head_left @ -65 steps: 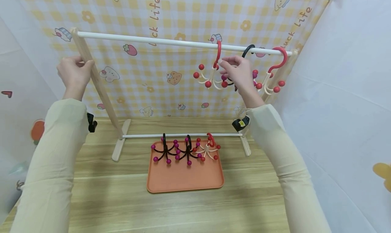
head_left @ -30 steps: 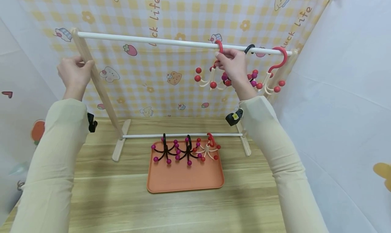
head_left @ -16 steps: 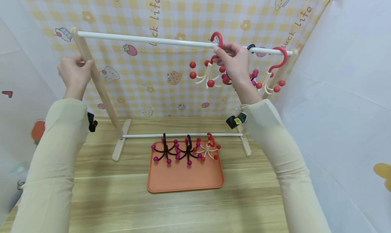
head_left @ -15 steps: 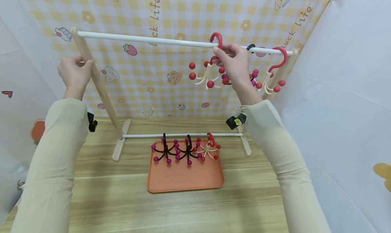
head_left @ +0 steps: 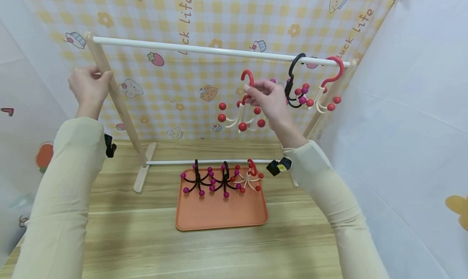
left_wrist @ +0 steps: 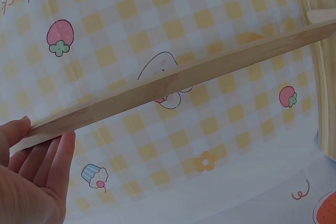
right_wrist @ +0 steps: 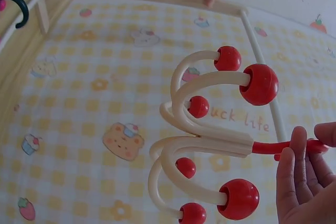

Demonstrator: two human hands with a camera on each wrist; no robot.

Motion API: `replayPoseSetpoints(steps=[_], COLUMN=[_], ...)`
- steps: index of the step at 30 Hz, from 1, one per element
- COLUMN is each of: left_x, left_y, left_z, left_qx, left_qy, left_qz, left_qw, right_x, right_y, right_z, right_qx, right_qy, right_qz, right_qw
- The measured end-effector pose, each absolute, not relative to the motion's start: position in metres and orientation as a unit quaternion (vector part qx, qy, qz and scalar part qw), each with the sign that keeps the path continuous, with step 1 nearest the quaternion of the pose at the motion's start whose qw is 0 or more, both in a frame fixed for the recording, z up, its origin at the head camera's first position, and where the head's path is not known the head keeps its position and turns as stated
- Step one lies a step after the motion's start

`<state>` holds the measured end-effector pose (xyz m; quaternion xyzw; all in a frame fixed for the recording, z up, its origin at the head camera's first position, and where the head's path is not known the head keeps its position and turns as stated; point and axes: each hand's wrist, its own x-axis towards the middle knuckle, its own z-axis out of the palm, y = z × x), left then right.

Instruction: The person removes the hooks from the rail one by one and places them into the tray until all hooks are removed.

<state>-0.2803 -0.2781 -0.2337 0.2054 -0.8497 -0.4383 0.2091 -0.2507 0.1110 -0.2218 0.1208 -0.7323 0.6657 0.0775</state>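
My right hand (head_left: 270, 102) pinches the red hook of a cream multi-arm hanger (head_left: 240, 115) with red ball tips, held below the white rod (head_left: 204, 49) and apart from it. In the right wrist view the cream hanger (right_wrist: 210, 140) fills the middle, its hook between thumb and fingers. My left hand (head_left: 89, 88) grips the left wooden post (head_left: 118, 102) of the rack near its top; the left wrist view shows thumb and fingers around the post (left_wrist: 157, 85). On the rod's right part hang a black hanger (head_left: 289, 86) and another cream hanger with a red hook (head_left: 334, 74).
An orange tray (head_left: 219, 214) lies on the wooden table (head_left: 146, 242), bearing two black hangers (head_left: 198, 179) with magenta balls and a cream one (head_left: 248, 181). The rack's lower white bar (head_left: 172, 162) runs behind it. A patterned cloth (head_left: 164, 92) hangs behind.
My right hand has lifted the cream hanger off the white rod, then brought it down and left. The left hand stays on the post.
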Motion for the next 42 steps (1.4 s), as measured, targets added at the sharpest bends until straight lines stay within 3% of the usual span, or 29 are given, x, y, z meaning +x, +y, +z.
replayPoseSetpoints(steps=[24,42], left_x=[-0.279,-0.28], left_y=[-0.278,-0.279], left_z=[-0.232,-0.232], left_qx=[0.209,0.209], left_qy=[-0.851,-0.853], left_qz=[-0.433,-0.434], left_qw=[0.211,0.202], right_x=[-0.21,-0.181], right_y=[0.082,0.052], right_z=[-0.311,-0.369], right_qx=[0.139,0.102], right_qy=[-0.739,-0.712], right_qz=[0.655,0.671], right_qw=[-0.072,-0.18])
